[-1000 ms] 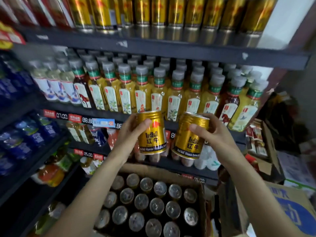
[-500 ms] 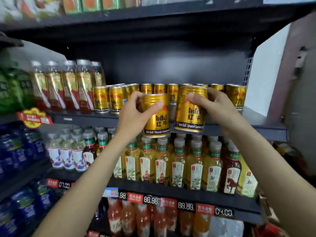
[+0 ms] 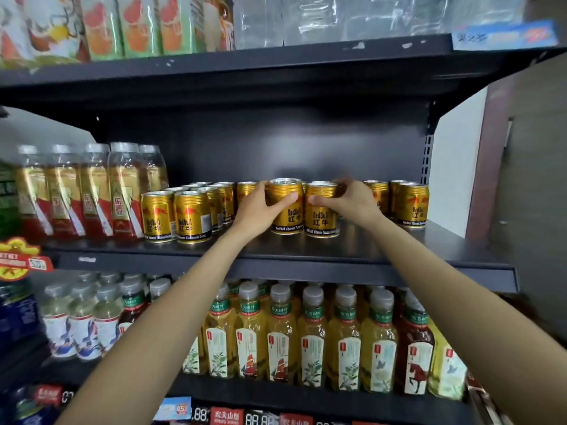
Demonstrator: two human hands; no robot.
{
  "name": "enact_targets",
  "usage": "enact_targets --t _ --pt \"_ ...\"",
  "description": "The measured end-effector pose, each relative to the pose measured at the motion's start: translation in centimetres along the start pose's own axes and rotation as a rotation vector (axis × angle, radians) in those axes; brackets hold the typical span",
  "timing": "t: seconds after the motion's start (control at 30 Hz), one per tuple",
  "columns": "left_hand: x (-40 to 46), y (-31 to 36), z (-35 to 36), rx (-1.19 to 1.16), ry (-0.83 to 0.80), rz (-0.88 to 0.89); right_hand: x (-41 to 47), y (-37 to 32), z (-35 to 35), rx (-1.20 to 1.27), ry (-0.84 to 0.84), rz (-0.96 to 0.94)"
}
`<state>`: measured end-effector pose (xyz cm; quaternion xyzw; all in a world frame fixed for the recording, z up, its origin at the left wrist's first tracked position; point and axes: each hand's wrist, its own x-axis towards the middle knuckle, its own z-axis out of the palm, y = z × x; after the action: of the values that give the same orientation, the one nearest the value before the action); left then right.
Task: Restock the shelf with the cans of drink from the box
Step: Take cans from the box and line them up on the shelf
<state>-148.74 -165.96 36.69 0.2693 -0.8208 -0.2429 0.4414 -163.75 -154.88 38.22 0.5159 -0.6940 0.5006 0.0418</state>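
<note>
Two gold Red Bull cans stand side by side on the dark shelf (image 3: 276, 250). My left hand (image 3: 260, 210) grips the left can (image 3: 288, 210) from its left side. My right hand (image 3: 352, 200) is wrapped around the right can (image 3: 320, 216) from its right. Both cans rest upright on the shelf board, in the gap between a group of the same gold cans on the left (image 3: 178, 216) and another group on the right (image 3: 411, 204). More cans stand behind my hands. The box is out of view.
Tall gold-and-red bottles (image 3: 92, 191) fill the shelf's left end. The shelf below holds rows of yellow tea bottles (image 3: 313, 338). The shelf above carries cartons (image 3: 138, 26) and wrapped packs. A wall (image 3: 537, 179) closes the right side.
Both hands have lifted the two cans from above the box up to the shelf and set them down on its board. The view has tilted upward with them.
</note>
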Motion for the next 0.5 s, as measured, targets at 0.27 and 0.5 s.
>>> enact_targets --t 0.27,0.5 --pt "1.9 -2.0 0.7 0.047 -0.177 0.010 2.7 1.0 1.3 -0.067 -0.122 0.062" --pt "1.9 -2.4 0.0 0.705 -0.033 0.278 3.2 2.2 -0.2 -0.141 -0.299 -0.086"
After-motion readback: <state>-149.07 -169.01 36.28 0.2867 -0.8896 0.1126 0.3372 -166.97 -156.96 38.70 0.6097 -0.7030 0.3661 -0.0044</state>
